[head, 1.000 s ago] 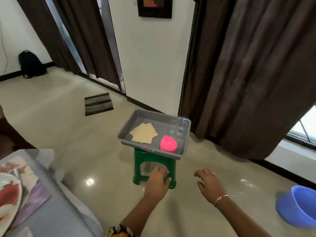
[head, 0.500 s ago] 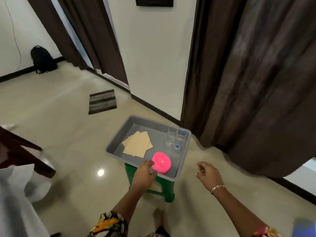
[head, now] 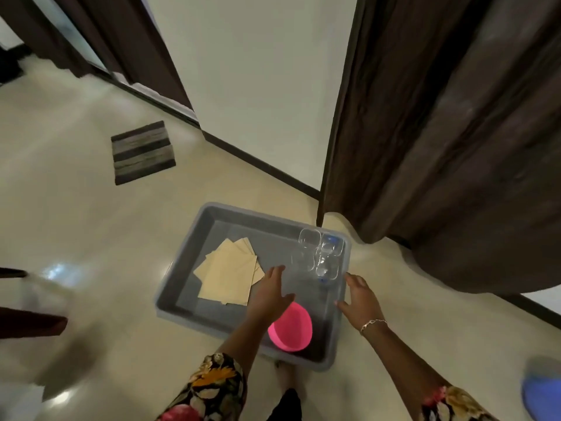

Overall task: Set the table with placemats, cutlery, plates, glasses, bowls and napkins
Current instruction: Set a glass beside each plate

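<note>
Reaching over the tray (head: 179, 287), we held our left hand (head: 270, 294) low above its gray bottom, with the fingers straight and relaxed, grasping nothing. The hand was between the napkins (head: 227, 275) and the glasses (head: 318, 253); we could not tell if the fingertips touched the bottom. Our right hand (head: 359, 299) was also released, with fingers spread, at the right wall of the tray and just beside the glasses. A thin bracelet (head: 373, 323) was on its wrist.

The napkins, beige squares, lay fanned in the left half of the tray. The glasses stood close together in the far right corner. The pink bowl (head: 293, 326) sat in the near right corner, and our left forearm covered part of it.

The tray was over a shiny pale floor (head: 91, 238). A striped rug (head: 142, 151) lay well apart to the far left. A dark curtain (head: 455, 147) hung at the right, near the far corner of the tray, and a white wall (head: 258, 86) was behind. A blue thing (head: 543, 396), blurred, showed at the right edge. A foot (head: 285, 375) showed below the tray.

Two glasses had small blue marks, too blurred to read.
</note>
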Action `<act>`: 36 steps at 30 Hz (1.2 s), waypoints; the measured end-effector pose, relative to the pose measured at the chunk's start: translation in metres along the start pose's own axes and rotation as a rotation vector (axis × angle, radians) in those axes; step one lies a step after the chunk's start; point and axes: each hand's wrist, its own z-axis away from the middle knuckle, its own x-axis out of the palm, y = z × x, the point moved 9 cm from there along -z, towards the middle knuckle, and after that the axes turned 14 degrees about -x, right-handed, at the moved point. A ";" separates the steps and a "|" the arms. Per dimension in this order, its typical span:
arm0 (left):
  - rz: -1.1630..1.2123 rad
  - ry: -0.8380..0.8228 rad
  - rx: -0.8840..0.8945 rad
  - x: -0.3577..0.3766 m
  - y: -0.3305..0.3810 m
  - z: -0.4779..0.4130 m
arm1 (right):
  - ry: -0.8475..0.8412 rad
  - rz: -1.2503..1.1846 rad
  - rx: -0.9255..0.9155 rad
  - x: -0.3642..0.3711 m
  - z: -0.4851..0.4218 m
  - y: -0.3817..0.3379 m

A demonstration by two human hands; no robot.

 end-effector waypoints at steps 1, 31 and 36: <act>-0.013 -0.013 0.007 0.002 0.003 -0.013 | -0.001 -0.007 0.024 0.003 -0.010 0.003; -0.177 -0.146 0.159 0.068 0.015 -0.119 | -0.068 0.193 0.055 0.060 -0.087 0.043; -0.050 -0.179 0.110 0.073 0.002 -0.120 | -0.029 0.086 0.038 0.067 -0.084 0.050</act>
